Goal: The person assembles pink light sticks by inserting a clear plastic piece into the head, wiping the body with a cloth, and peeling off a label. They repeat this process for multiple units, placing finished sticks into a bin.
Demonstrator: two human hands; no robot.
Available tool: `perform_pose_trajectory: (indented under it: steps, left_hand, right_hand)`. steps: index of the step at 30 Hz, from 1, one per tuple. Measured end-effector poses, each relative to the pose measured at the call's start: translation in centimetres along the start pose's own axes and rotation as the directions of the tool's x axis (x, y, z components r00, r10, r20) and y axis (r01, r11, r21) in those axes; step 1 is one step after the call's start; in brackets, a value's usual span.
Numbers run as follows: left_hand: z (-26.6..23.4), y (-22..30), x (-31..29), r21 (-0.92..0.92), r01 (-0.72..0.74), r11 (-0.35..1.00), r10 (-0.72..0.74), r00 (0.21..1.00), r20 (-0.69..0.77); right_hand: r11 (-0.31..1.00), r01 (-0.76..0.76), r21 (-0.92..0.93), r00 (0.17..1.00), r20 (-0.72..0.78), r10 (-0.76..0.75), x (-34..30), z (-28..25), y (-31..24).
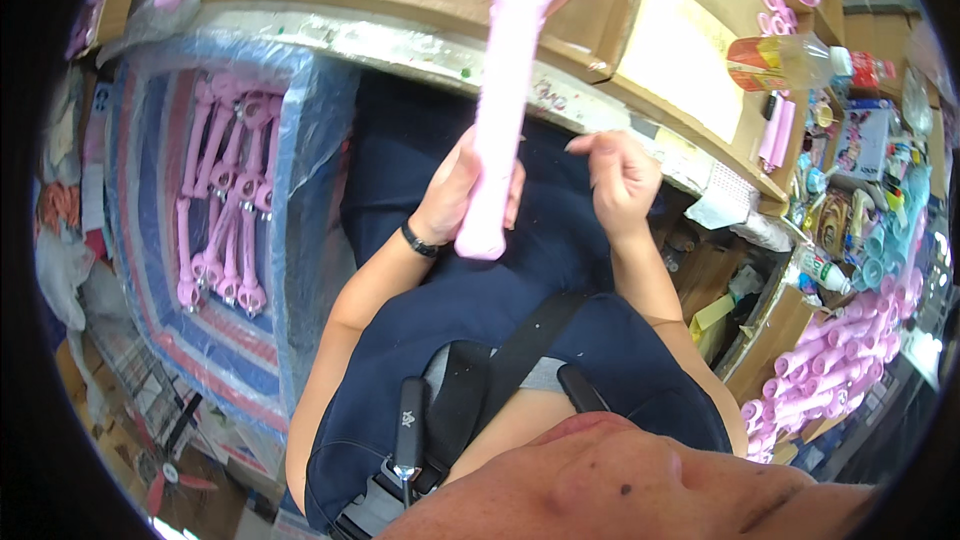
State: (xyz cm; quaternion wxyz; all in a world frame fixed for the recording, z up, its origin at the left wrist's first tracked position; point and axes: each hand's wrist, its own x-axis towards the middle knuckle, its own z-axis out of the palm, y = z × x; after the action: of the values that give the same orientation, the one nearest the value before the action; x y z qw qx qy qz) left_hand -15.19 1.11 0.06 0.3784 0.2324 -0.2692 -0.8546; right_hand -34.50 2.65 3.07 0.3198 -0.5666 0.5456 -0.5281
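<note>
As I watch from my remote post, the left hand [447, 202] has its fingers wrapped around a pink wand [505, 90], thumb side on the near face and fingertips showing past its right edge. From my view the wand stands nearly lengthwise, its flared foot just below those fingers, its shaft running well above them to a rounded head cut off by the upper rim. To the right of the left fingers, and apart from the wand, I see the right hand [625, 185] raised, its fingers curled and the index pointing toward the shaft; I cannot tell whether its fingertips meet or pinch anything. Just below the left fingers, a black wristband [420, 240] circles the wrist. Well to the left of them I have a blue striped bag [325, 105], with pink wands [230, 190] lying inside. Beyond both sets of fingers runs the bench edge [420, 52], bearing cardboard trays [592, 58]. Up and right of the right fingers, I make out a bottle of amber liquid [775, 64]; below and farther right of them, a heap of pink tubes [830, 360].
</note>
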Motion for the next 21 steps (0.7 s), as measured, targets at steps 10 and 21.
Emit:
perform_pose_trajectory:
  steps: [10,21]
  left_hand:
    - [-2.5,0.7,-0.7,-0.279,0.05,0.959,0.01,0.978,0.207]
    - [-3.2,-0.1,-1.8,-0.223,0.088,0.971,-0.05,0.985,0.168]
  right_hand:
    - [0.586,0.036,-0.809,0.939,0.228,0.258,18.3,-13.1,6.4]
    - [0.611,0.166,-0.774,0.983,0.177,-0.044,17.7,-12.7,11.3]
